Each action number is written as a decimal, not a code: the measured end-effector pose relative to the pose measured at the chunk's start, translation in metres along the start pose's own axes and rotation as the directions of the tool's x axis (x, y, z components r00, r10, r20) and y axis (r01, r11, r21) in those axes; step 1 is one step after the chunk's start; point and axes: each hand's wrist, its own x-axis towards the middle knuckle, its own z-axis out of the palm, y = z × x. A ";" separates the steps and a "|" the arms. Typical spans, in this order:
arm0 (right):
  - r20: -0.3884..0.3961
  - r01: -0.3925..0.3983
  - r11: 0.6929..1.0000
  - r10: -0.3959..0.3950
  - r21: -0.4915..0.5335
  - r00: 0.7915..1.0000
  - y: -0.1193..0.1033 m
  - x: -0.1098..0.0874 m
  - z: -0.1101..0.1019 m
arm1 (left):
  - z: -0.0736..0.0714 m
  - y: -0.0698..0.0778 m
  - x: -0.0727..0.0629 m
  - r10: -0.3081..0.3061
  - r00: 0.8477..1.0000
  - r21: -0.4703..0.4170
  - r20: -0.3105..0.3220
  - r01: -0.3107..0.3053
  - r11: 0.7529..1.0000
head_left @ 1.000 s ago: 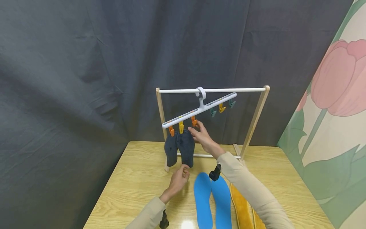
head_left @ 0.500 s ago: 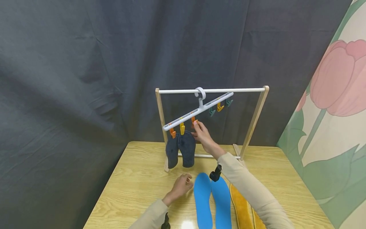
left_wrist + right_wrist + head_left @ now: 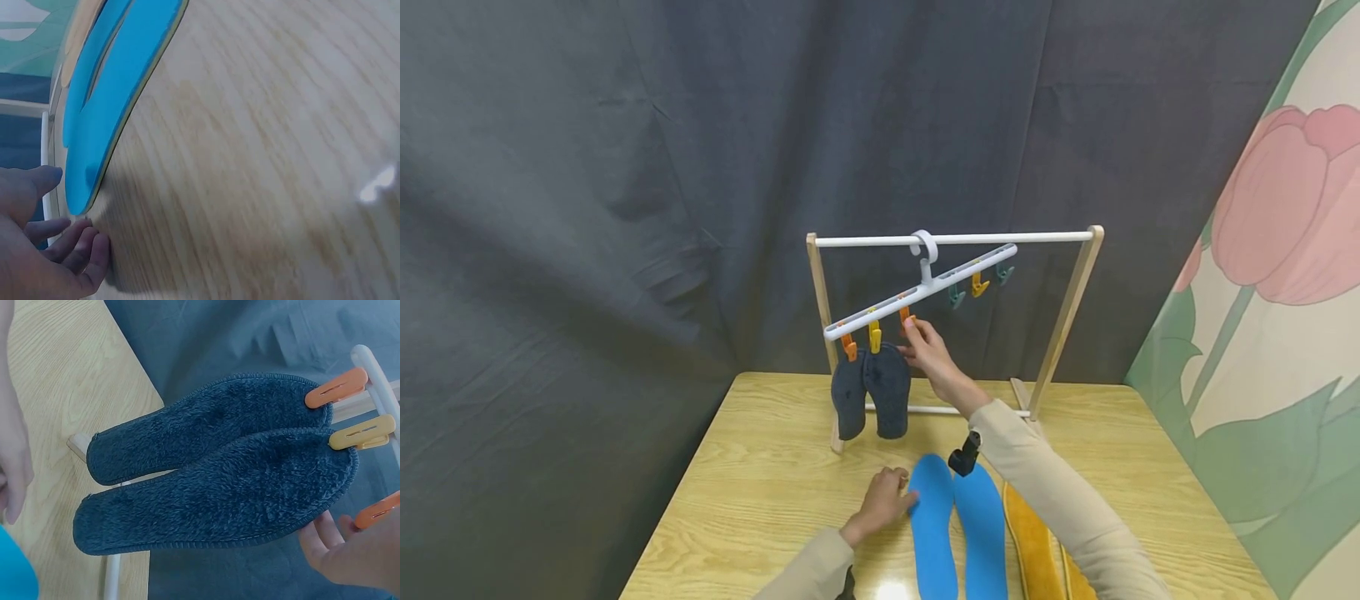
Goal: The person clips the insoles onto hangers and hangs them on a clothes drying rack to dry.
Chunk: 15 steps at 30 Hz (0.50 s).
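Two dark fuzzy insoles [image 3: 225, 487] hang from the left end of a white clip hanger [image 3: 927, 287], one under an orange clip [image 3: 337, 387], the other under a yellow clip [image 3: 362, 432]. My right hand [image 3: 934, 358] pinches the third clip, an orange one [image 3: 905, 314], with the thumb on its lever; some fingers reach behind the nearer insole's edge in the right wrist view. My left hand [image 3: 880, 503] is low over the table at the toe of a blue insole [image 3: 128, 81], thumb and loosely bent fingers spread on either side of it.
A second blue insole [image 3: 981, 525] and a yellow pair [image 3: 1033, 542] lie to the right, partly below my right sleeve. The hanger tilts down leftward on a rack with a white top bar [image 3: 1015, 237]. Yellow [image 3: 978, 286] and green clips [image 3: 956, 296] hang on its right half.
My left hand has left the bottom of the hanging dark insole and moved down and right to the blue insole. My right thumb has come onto the third clip.
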 end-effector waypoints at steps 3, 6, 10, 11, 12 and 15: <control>0.004 0.003 1.000 -0.003 -0.002 1.000 -0.001 -0.001 -0.001 | 0.003 0.004 0.001 -0.017 1.000 0.028 0.011 0.017 0.999; 0.003 0.000 1.000 0.000 -0.004 1.000 -0.003 -0.002 -0.002 | 0.006 0.006 0.002 -0.045 0.999 0.035 0.023 0.044 0.998; 0.011 -0.006 1.000 0.006 -0.017 1.000 -0.004 -0.003 -0.002 | 0.010 0.004 0.002 -0.061 0.998 0.036 0.029 0.060 0.998; 0.013 -0.007 1.000 0.007 -0.017 1.000 -0.004 -0.003 -0.002 | 0.012 0.003 0.002 -0.061 0.998 0.038 0.029 0.060 0.997; 0.015 -0.007 1.000 0.007 -0.016 1.000 -0.004 -0.004 -0.002 | 0.013 0.003 0.002 -0.058 0.998 0.042 0.025 0.057 0.997; 0.023 0.001 1.000 0.000 -0.009 1.000 -0.004 -0.004 -0.004 | 0.016 0.001 0.002 -0.061 0.998 0.058 0.019 0.060 0.997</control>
